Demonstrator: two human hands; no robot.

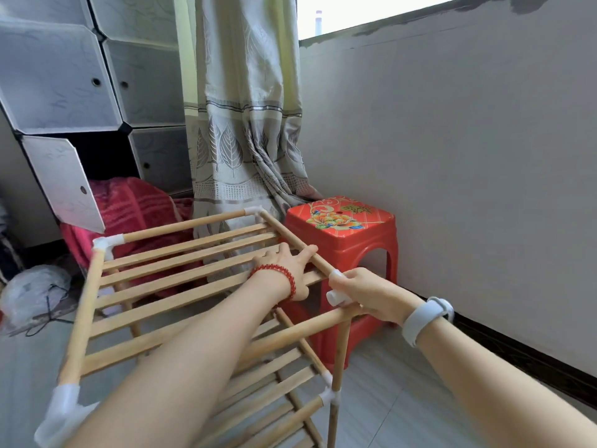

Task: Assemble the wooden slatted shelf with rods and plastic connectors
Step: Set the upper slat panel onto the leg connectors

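Observation:
The wooden slatted shelf [181, 270] stands in front of me, its top tier tilted, with a lower tier [277, 383] beneath. White plastic connectors sit at the corners: far right [253, 211], far left [108, 243], near left [63, 412]. My left hand [290, 266], with a red bead bracelet at the wrist, grips the right side rod [290, 236]. My right hand [368, 292] grips the near right connector [336, 297], where that rod, the front rod and an upright rod [339, 360] meet.
A red plastic stool [342, 234] stands just beyond the shelf against the grey wall. A patterned curtain [245, 124] hangs behind. White cube cabinets [64, 76] stand at left with a red blanket [129, 205] spilling out. A plastic bag [32, 292] lies on the floor.

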